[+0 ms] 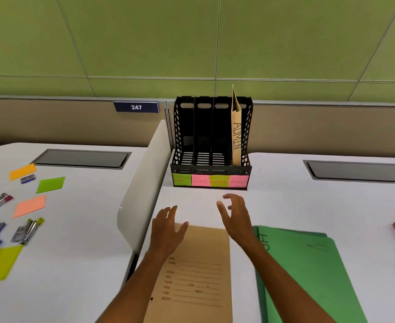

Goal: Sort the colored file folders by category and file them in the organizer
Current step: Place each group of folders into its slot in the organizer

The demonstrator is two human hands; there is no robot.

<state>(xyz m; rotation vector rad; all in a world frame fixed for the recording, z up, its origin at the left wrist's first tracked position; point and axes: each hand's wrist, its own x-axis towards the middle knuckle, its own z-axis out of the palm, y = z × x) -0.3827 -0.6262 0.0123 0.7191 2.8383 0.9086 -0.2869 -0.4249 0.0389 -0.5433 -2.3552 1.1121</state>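
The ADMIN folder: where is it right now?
Head view: the ADMIN folder stands upright in the rightmost slot of the black organizer, against the partition.

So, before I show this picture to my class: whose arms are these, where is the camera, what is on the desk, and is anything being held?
There is only one picture, taken by a camera worn on a person's head, looking forward and down. No machine is involved: the two bare arms belong to that person. The left hand and right hand hover open over the white desk, holding nothing. Under them lies a tan folder, with green folders beside it on the right. At the back stands a black organizer with four slots, sticky labels across its front, and one tan folder marked ADMIN upright in the rightmost slot. Sticky notes and small stationery lie on the neighbouring desk to the left.
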